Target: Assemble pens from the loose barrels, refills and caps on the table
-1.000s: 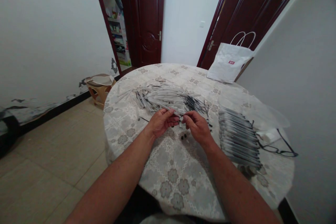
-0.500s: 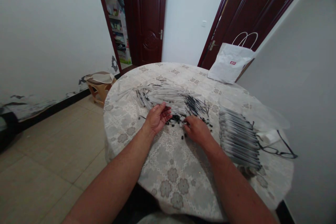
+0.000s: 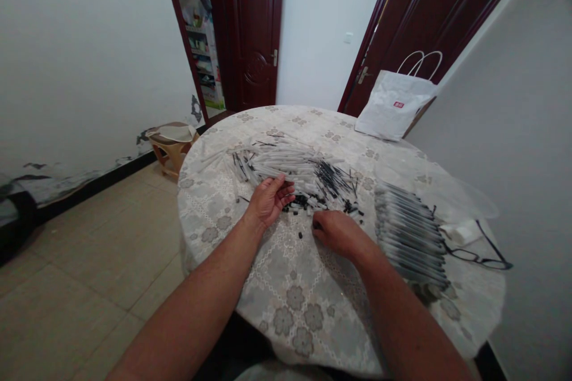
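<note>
The pale tubes [image 3: 277, 162] lie heaped across the middle of the worktop [image 3: 290, 309], toward its far edge, and you can expect them to be light, fairly stiff and a little slick, likely plastic; pinch one near an end, so it neither rolls nor swings. The small black pieces [image 3: 297, 202] are scattered on the near side of that heap; being so tiny, they should weigh almost nothing and skitter easily, so take one across its sides between thumb and forefinger. The thin dark rods [image 3: 330, 175], to the right of the tubes, look as if they might bend, so hold them near the middle. Your left hand [image 3: 268, 199] rests at the heap's near side, thumb close to the forefinger, other fingers loosely curled; you cannot tell whether its grip has a tube. Your right hand [image 3: 335, 231] is curled, fingertips drawn in, and what that grip holds, if anything, is hidden. Compared with half a second ago, your right hand sits closer to the worktop's near edge, and only one loose black piece [image 3: 300, 235] shows beside it, where two showed then; your left hand has barely moved.
</note>
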### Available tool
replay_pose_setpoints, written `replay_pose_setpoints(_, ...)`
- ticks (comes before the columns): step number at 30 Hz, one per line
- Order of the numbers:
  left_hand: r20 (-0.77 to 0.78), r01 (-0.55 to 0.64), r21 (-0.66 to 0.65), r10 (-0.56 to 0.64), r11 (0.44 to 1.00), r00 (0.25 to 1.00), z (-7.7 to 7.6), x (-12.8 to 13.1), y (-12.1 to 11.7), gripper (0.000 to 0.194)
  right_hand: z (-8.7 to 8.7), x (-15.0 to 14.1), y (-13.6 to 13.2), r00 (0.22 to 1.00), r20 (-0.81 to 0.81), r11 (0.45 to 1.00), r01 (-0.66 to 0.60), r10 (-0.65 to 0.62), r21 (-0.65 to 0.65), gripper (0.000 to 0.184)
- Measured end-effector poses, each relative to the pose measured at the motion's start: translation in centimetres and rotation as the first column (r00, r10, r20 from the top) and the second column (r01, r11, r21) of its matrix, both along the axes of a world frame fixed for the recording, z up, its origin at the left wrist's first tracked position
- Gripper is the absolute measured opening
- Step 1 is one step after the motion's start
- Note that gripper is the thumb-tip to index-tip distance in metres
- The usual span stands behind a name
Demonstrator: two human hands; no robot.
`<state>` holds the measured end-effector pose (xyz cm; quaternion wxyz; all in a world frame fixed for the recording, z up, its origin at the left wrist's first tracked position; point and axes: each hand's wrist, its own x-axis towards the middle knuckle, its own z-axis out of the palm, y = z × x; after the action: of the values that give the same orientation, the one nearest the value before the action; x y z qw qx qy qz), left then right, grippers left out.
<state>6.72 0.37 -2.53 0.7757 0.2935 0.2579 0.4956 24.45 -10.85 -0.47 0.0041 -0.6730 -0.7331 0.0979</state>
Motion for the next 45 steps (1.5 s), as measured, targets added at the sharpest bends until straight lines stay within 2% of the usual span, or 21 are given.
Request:
replay_pose_setpoints(2, -0.006, 0.023, 0.01, -0.023, 1.0, 1.0, 0.0, 0.0, -0.1, 0.029, -0.4, 0.1, 0.4, 0.995, -0.098, 0.993, -0.011, 0.023, 0.118, 0.018)
replay_pose_setpoints(4, -0.013, 0.058, 0.022, -0.058, 0.998, 0.998, 0.0, 0.1, -0.3, 0.028, -0.7, 0.1, 0.8, 0.962, -0.269, 0.951, 0.051, 0.035, 0.305, 0.02)
replay_pose_setpoints(6, -0.019, 0.094, 0.038, -0.094, 0.995, 0.995, 0.0, 0.1, -0.4, 0.028, -0.9, -0.2, 1.3, 0.87, -0.491, 0.881, 0.195, 0.048, 0.431, 0.022)
replay_pose_setpoints(7, -0.021, 0.111, 0.047, -0.11, 0.993, 0.994, 0.0, 0.1, -0.5, 0.029, -1.1, -0.4, 1.4, 0.796, -0.604, 0.856, 0.277, 0.051, 0.437, 0.024)
replay_pose_setpoints(9, -0.027, 0.144, 0.066, -0.142, 0.987, 0.989, 0.0, 0.1, -0.6, 0.03, -1.4, -0.9, 1.8, 0.607, -0.793, 0.84, 0.405, 0.046, 0.359, 0.026)
replay_pose_setpoints(12, -0.039, 0.175, 0.082, -0.173, 0.981, 0.984, 0.0, 0.1, -0.8, 0.032, -2.0, -1.7, 2.2, 0.31, -0.95, 0.852, 0.486, 0.038, 0.193, 0.027)
replay_pose_setpoints(14, -0.051, 0.177, 0.08, -0.174, 0.981, 0.984, 0.0, 0.2, -0.9, 0.032, -2.3, -2.0, 2.3, 0.182, -0.983, 0.856, 0.502, 0.035, 0.124, 0.026)
replay_pose_setpoints(16, -0.065, 0.176, 0.077, -0.171, 0.981, 0.983, -0.1, 0.3, -0.9, 0.032, -2.4, -2.0, 2.4, 0.126, -0.991, 0.852, 0.515, 0.034, 0.094, 0.027)
replay_pose_setpoints(30, -0.082, 0.192, 0.097, -0.184, 0.977, 0.979, -1.7, 1.7, -1.1, 0.035, -3.4, -1.5, 2.9, 0.174, -0.984, 0.84, 0.531, 0.023, 0.113, 0.026)
replay_pose_setpoints(45, -0.171, 0.195, 0.141, -0.17, 0.971, 0.971, -1.3, 1.6, -1.4, 0.038, -3.2, -1.4, 2.8, 0.197, -0.979, 0.829, 0.536, 0.061, 0.159, 0.023)
